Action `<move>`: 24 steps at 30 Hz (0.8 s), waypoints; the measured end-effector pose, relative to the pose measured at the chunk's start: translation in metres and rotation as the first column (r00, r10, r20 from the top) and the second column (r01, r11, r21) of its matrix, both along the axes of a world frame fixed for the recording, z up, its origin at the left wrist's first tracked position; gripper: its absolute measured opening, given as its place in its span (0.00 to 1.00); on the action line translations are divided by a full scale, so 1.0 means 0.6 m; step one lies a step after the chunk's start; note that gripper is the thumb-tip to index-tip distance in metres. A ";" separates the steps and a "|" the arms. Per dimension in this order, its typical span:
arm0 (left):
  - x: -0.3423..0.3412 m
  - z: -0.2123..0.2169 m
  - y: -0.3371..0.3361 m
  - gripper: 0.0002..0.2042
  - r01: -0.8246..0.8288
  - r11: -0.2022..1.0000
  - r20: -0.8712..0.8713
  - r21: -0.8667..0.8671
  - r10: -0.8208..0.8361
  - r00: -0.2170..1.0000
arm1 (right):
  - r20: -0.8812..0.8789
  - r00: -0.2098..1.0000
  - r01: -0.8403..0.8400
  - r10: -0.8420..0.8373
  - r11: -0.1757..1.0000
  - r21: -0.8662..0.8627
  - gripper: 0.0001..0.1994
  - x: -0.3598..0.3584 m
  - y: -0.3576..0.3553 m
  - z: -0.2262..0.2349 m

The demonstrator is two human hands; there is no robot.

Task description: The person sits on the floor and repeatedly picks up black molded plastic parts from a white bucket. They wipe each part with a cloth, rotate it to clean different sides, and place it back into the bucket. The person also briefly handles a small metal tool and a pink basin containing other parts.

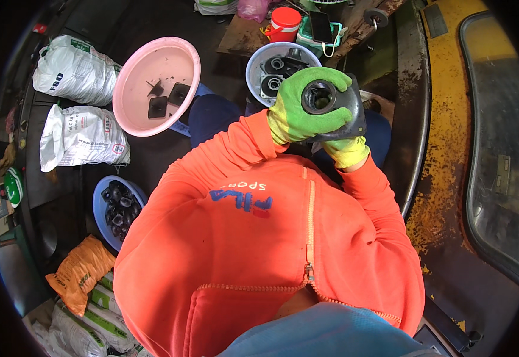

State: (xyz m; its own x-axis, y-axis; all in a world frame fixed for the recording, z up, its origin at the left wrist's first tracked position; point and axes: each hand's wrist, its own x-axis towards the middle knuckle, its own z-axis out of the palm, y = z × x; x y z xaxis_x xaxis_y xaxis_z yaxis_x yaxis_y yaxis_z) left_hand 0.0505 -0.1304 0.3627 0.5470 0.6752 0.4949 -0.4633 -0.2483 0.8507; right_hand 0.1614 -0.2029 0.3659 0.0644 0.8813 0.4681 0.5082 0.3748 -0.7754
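Green-gloved, held a black ringed part [357, 110] at 1 o'clock from the orange jacket [259, 250]. Curled the left hand [310, 106] around its collar, fingers above and below the opening; apparently braced it behind with the right hand [346, 151], but could not tell the closure of those hidden fingers. Judged that piece unfinished, being in hand. From the hands, saw similar ringed parts [270, 86] at 11 o'clock in a small blue basin [249, 71], perhaps done, perhaps waiting. At 9 o'clock, counted 3 dark pieces [157, 107] in a pink basin [128, 89]. Farther, at 8 o'clock, noted a blue tub [97, 205] heaped with black pieces [120, 205], possibly much left.
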 end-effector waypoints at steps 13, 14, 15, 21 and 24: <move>-0.009 0.012 0.032 0.18 0.202 0.976 -0.095 0.083 -0.195 0.976 | 0.023 0.987 -0.161 0.160 0.986 0.040 0.29 0.002 -0.006 0.021; -0.010 0.011 0.035 0.18 0.250 0.966 -0.111 0.069 -0.242 0.964 | 0.031 0.985 -0.172 0.171 0.985 0.027 0.29 0.004 -0.010 0.018; -0.011 0.009 0.039 0.18 0.288 0.956 -0.116 0.055 -0.280 0.953 | 0.034 0.988 -0.151 0.151 0.989 -0.005 0.28 0.005 -0.013 0.012; -0.015 0.002 0.063 0.19 0.537 0.842 -0.105 0.046 -0.531 0.841 | -0.093 0.959 -0.281 0.268 0.939 -0.196 0.26 0.025 -0.018 -0.036; -0.009 0.001 0.052 0.20 0.282 0.955 -0.060 0.096 -0.277 0.959 | -0.037 0.997 -0.075 0.071 0.989 -0.131 0.24 0.024 -0.009 -0.052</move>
State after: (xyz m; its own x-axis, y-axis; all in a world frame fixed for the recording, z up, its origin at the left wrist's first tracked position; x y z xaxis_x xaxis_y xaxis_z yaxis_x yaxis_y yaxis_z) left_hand 0.0452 -0.0993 0.3631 0.7303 0.4389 0.5236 -0.4879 -0.2015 0.8493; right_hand 0.1756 -0.2083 0.3349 0.0107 0.9380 0.3463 0.4574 0.3034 -0.8359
